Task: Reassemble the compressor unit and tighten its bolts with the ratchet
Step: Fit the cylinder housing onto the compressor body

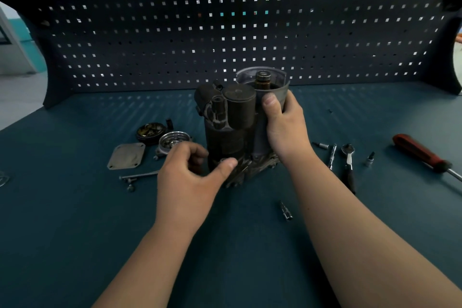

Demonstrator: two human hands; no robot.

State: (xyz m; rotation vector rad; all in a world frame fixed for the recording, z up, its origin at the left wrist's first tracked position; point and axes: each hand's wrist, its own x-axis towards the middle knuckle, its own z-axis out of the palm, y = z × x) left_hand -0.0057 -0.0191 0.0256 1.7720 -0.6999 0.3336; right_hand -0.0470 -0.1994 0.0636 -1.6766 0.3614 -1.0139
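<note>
The compressor unit [232, 120] stands upright in the middle of the worktop [75, 232], only partly put together. Its dark body and the grey cylinder on its right side are joined, but the cylinder's top is open, with a brass-coloured stub showing inside. The right hand [285, 125] grips the grey cylinder from the right, thumb across its near face and the other fingers wrapped out of sight behind it. The left hand [187, 180] is at the base on the near left. Its thumb touches the lower front of the unit and its fingers are curled beside it, though I cannot tell whether they close on the unit. By my reading most of the job is left. A flat plate [126, 156] with four corner holes, a round silver cover [173, 142] and a dark round part [150, 130] lie loose to the left, with long bolts [138, 177] just near of them. These pieces likely have to go back on and the bolts be threaded before any tightening. The ratchet [348, 162] lies untouched to the right of the unit, beside a thin extension bar [332, 156], with small sockets [286, 210] scattered around and a red-handled screwdriver [422, 154] further right. Nothing blocks the unit itself, but the loose bolts lie close to the left hand and could be knocked, and one hand must let go to fetch any part. A dark pegboard [225, 20] closes the far edge.
</note>
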